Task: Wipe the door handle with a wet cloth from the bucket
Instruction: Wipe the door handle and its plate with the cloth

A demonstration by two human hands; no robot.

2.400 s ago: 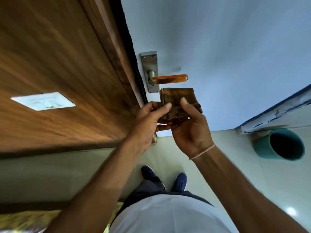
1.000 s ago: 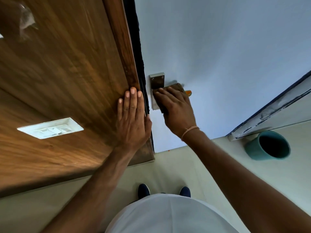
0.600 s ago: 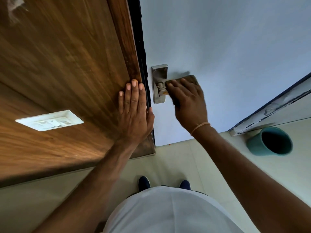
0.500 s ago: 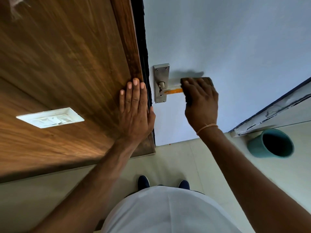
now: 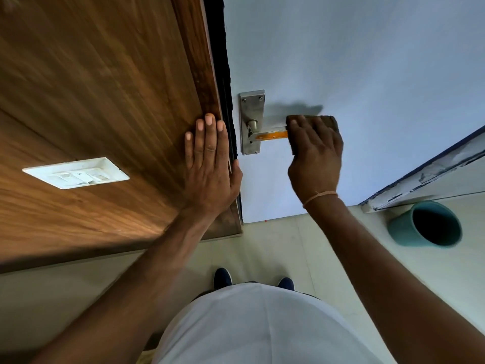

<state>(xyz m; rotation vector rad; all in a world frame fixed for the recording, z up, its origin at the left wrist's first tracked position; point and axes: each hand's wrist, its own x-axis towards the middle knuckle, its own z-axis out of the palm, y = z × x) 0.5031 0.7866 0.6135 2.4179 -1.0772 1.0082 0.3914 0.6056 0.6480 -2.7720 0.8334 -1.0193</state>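
Observation:
The door handle (image 5: 267, 134) is a metal lever with an orange strip, fixed on a steel plate (image 5: 252, 122) on the pale blue door. My right hand (image 5: 315, 153) grips a folded brown cloth (image 5: 329, 121) wrapped over the lever's outer end, which is hidden under it. My left hand (image 5: 210, 164) lies flat, fingers together, on the wooden frame beside the door's edge. The teal bucket (image 5: 425, 224) stands on the floor at the right.
A wood-panelled wall (image 5: 91, 101) at the left carries a white switch plate (image 5: 76, 173). A white, worn ledge (image 5: 430, 174) runs behind the bucket. My shoes (image 5: 223, 277) stand on pale floor tiles in front of the door.
My hands parted after folding the cloth; my left went flat onto the frame. My right pressed the cloth on the handle near the plate, then slid it rightward along the lever to its end.

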